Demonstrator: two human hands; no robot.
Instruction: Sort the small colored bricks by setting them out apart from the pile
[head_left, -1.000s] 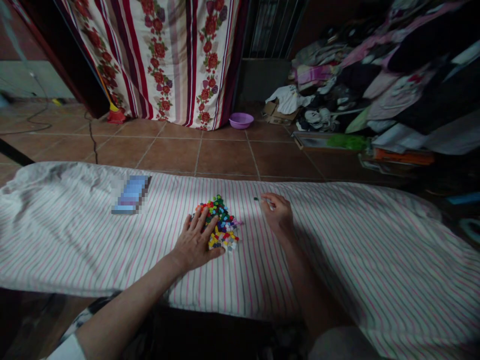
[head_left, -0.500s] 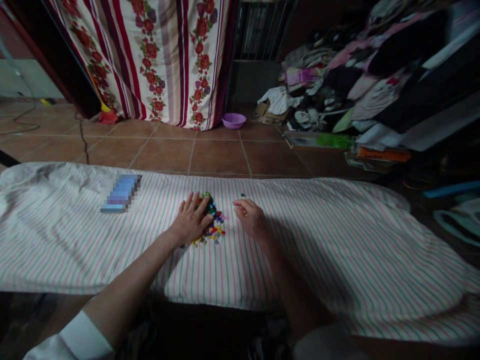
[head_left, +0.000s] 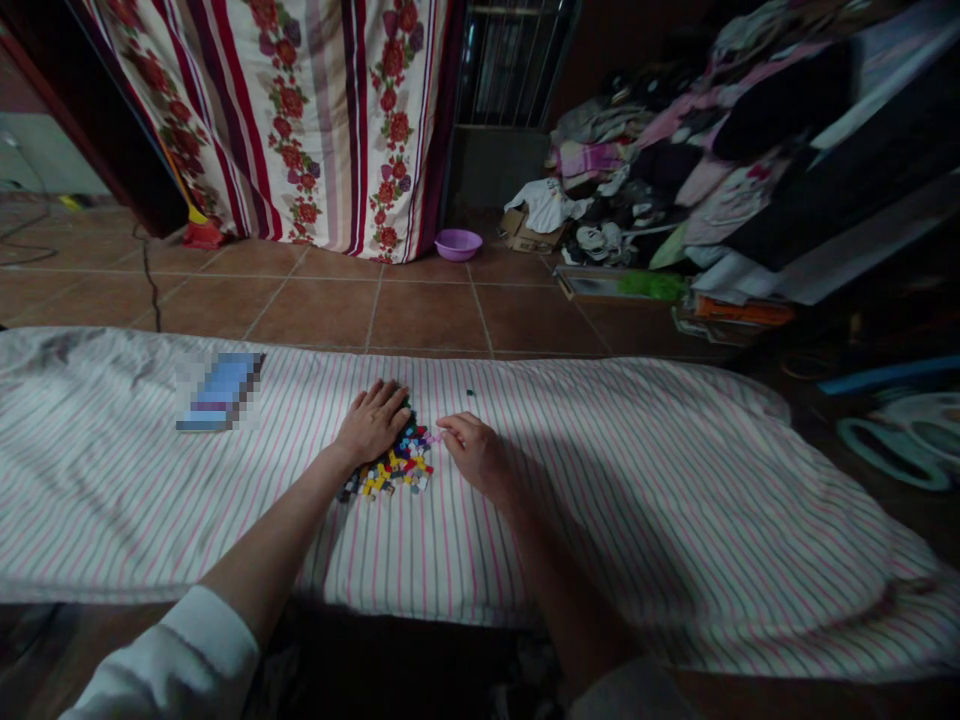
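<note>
A small heap of toy building bricks (head_left: 397,470) in many colours lies on the striped cloth (head_left: 637,480). My left hand (head_left: 371,420) rests flat over the heap's upper left part, fingers stretched out, hiding the bricks beneath. At the heap's right edge, my right hand (head_left: 476,450) is closed in a pinch. Its fingertips are right beside some pink pieces (head_left: 433,437); whether anything is between them is too small to tell. One dark brick (head_left: 470,393) lies apart, beyond my right hand.
A phone-like device (head_left: 223,392) with a blurred screen lies to the left on the cloth. Beyond the cloth's far edge are a tiled floor (head_left: 322,310), a purple basin (head_left: 458,245), a flowered curtain (head_left: 330,130) and a heap of clothes (head_left: 660,170) at right.
My right hand has moved in toward the heap's pink pieces. My left hand has shifted slightly up and left over the heap, uncovering more yellow and grey bricks. The view has turned slightly.
</note>
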